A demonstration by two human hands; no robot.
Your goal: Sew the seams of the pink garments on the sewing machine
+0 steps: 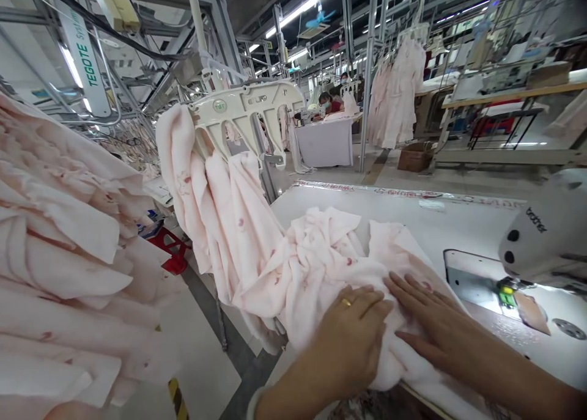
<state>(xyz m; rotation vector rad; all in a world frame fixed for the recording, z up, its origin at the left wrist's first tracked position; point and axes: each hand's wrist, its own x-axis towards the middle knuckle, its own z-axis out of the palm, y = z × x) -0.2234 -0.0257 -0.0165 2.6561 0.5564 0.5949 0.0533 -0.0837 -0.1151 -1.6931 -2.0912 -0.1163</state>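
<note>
A pale pink fabric piece with small reddish prints (316, 255) lies bunched on the white sewing table (330, 194). My left hand (355, 331), with a ring on one finger, is closed on its near folds, fingers bent and fingertips partly hidden. Beside it, my right hand (426, 316) rests flat on the cloth with the fingers stretched out. More of the same fabric (238, 218) hangs in folds from a white hanger clamp (247, 111) at the left of the table and runs down to the bunched part.
On the right stands a sewing machine (545, 236) with a lit needle area. Pink garments (55, 255) hang close on the left. A red stool (174, 252) is on the floor behind. Farther back are a co-worker (332, 105), a cardboard box (415, 157) and hanging garments (398, 90).
</note>
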